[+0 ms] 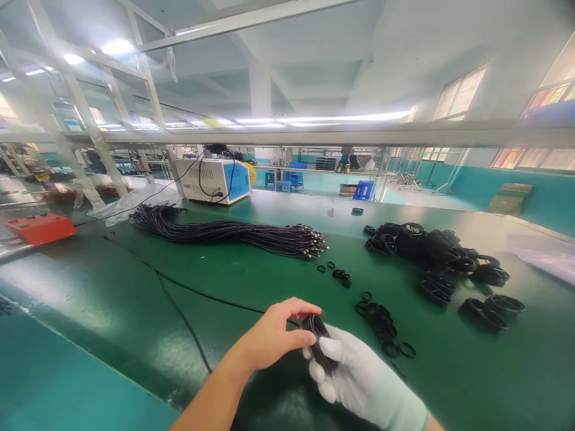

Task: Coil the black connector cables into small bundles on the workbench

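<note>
My bare left hand (274,335) and my white-gloved right hand (359,377) meet low in the middle of the view, both closed on a coiled black cable (320,344). The left thumb and fingers pinch the coil's top; the gloved fingers wrap round its lower part. One black cable strand (197,293) trails from the coil leftward across the green table (251,281). Small black rings (381,326) lie scattered just beyond my hands.
A long bundle of straight black cables (224,230) lies at the back left. A heap of coiled cables (440,251) sits at the right. Behind stand a white and blue machine (213,179), a red box (40,227) and plastic bags (135,200).
</note>
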`<state>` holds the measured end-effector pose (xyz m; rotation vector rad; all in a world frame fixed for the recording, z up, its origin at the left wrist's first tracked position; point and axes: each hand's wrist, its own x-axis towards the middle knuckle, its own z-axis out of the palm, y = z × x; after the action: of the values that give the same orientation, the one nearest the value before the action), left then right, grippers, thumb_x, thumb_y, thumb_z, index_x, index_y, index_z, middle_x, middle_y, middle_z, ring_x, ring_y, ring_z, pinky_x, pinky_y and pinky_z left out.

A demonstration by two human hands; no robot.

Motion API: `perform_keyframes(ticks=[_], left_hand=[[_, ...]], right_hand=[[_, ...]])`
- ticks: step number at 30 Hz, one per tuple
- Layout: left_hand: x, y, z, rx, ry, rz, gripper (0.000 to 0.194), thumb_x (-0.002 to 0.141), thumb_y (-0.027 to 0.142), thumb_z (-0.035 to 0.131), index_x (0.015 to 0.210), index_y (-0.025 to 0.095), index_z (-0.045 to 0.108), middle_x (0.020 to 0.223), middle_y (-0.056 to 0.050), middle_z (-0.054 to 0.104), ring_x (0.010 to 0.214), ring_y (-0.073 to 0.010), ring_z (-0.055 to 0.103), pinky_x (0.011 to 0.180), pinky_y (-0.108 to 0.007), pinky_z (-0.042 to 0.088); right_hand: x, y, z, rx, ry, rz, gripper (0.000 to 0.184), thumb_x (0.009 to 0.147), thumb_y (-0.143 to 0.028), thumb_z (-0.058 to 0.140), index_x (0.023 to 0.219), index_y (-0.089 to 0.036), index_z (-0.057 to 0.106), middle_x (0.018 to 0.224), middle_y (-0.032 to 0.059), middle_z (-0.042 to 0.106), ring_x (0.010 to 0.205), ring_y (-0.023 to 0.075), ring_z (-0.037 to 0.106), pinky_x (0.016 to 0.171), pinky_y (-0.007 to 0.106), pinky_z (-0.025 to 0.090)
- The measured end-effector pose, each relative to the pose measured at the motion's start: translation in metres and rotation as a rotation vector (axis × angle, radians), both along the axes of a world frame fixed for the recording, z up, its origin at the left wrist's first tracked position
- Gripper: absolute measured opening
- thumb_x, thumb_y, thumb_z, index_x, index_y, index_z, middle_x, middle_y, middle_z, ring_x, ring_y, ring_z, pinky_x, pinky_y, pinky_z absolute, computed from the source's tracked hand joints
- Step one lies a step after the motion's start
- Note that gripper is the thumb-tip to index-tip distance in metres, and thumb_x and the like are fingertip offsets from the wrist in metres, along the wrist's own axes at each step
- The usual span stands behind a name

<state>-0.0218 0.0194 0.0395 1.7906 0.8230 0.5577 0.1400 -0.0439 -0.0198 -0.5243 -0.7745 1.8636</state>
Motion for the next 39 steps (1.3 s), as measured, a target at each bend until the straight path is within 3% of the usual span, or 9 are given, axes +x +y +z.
perform_keyframes(ticks=[5,9,15,24,29,31,34,37,39], left_hand=[[-0.001,-0.003,-0.001,0.022,-0.032,0.046,0.033,0.075,0.021,0.058,0.107,0.025,0.065,0.11,-0.003,0.062,0.105,-0.0214,0.052,0.093,-0.033,0.04],[0.006,-0.007,-0.011,0.072,-0.126,0.137,0.035,0.075,0.014,0.051,0.107,0.023,0.063,0.104,-0.003,0.063,0.094,-0.0178,0.055,0.083,-0.029,0.043],[0.025,-0.017,-0.032,0.207,-0.209,0.34,0.011,0.072,0.012,0.056,0.078,0.019,0.062,0.075,0.001,0.059,0.067,-0.013,0.05,0.064,-0.023,0.041],[0.026,-0.017,-0.037,0.243,-0.246,0.323,0.012,0.077,0.012,0.056,0.081,0.021,0.062,0.078,0.002,0.059,0.073,-0.0128,0.052,0.069,-0.023,0.043],[0.017,-0.013,-0.037,0.228,-0.211,0.265,0.036,0.076,0.013,0.056,0.11,0.027,0.058,0.102,0.0,0.059,0.077,-0.0126,0.055,0.077,-0.027,0.046],[0.014,-0.01,-0.035,0.258,-0.156,0.314,0.036,0.077,0.015,0.054,0.111,0.027,0.057,0.102,0.0,0.059,0.073,-0.0122,0.056,0.077,-0.028,0.047],[0.011,-0.006,-0.03,0.316,-0.06,0.372,0.027,0.081,0.024,0.051,0.106,0.026,0.059,0.098,-0.001,0.061,0.074,-0.0142,0.057,0.076,-0.03,0.047],[0.005,-0.003,-0.027,0.392,0.025,0.396,0.025,0.082,0.036,0.05,0.102,0.026,0.061,0.092,-0.001,0.064,0.076,-0.0168,0.06,0.074,-0.03,0.049],[-0.003,0.001,-0.03,0.465,0.087,0.452,0.029,0.079,0.045,0.053,0.1,0.028,0.062,0.087,0.0,0.065,0.075,-0.018,0.062,0.073,-0.031,0.051]], right_hand=[[0.0,0.0,0.008,0.017,-0.331,-0.135,0.049,0.069,-0.027,0.069,0.112,-0.017,0.047,0.09,0.0048,0.051,0.069,0.0152,0.055,0.049,0.026,0.05],[-0.002,-0.003,0.009,0.054,-0.284,-0.137,0.037,0.073,-0.03,0.062,0.104,-0.014,0.05,0.095,0.0072,0.052,0.067,0.0135,0.056,0.051,0.026,0.049],[-0.009,-0.004,0.009,0.07,-0.347,-0.136,0.039,0.07,-0.03,0.065,0.101,-0.014,0.049,0.077,0.002,0.053,0.06,0.0131,0.055,0.047,0.026,0.049],[-0.009,-0.005,0.009,0.08,-0.529,-0.16,0.037,0.073,-0.03,0.056,0.105,-0.015,0.046,0.064,-0.0005,0.057,0.042,0.0121,0.053,0.046,0.028,0.044],[-0.005,-0.005,0.024,0.085,-0.991,-0.471,0.05,0.065,-0.019,0.059,0.112,-0.024,0.044,0.088,0.0029,0.061,0.064,0.0175,0.06,0.061,0.033,0.05],[-0.004,-0.006,0.028,0.145,-1.14,-0.614,0.051,0.063,-0.019,0.063,0.111,-0.026,0.047,0.096,0.0032,0.06,0.077,0.0194,0.06,0.071,0.034,0.051],[0.002,-0.008,0.034,0.25,-1.27,-0.743,0.045,0.065,-0.018,0.058,0.108,-0.027,0.052,0.105,0.0016,0.057,0.075,0.0158,0.058,0.074,0.032,0.05],[0.027,-0.003,0.04,0.221,-1.402,-0.766,0.042,0.07,-0.022,0.055,0.112,-0.026,0.05,0.109,0.0012,0.054,0.078,0.0131,0.058,0.075,0.027,0.05],[0.063,0.007,0.042,0.143,-1.53,-0.791,0.043,0.075,-0.028,0.055,0.117,-0.025,0.047,0.111,0.0017,0.054,0.084,0.0125,0.059,0.078,0.023,0.05]])
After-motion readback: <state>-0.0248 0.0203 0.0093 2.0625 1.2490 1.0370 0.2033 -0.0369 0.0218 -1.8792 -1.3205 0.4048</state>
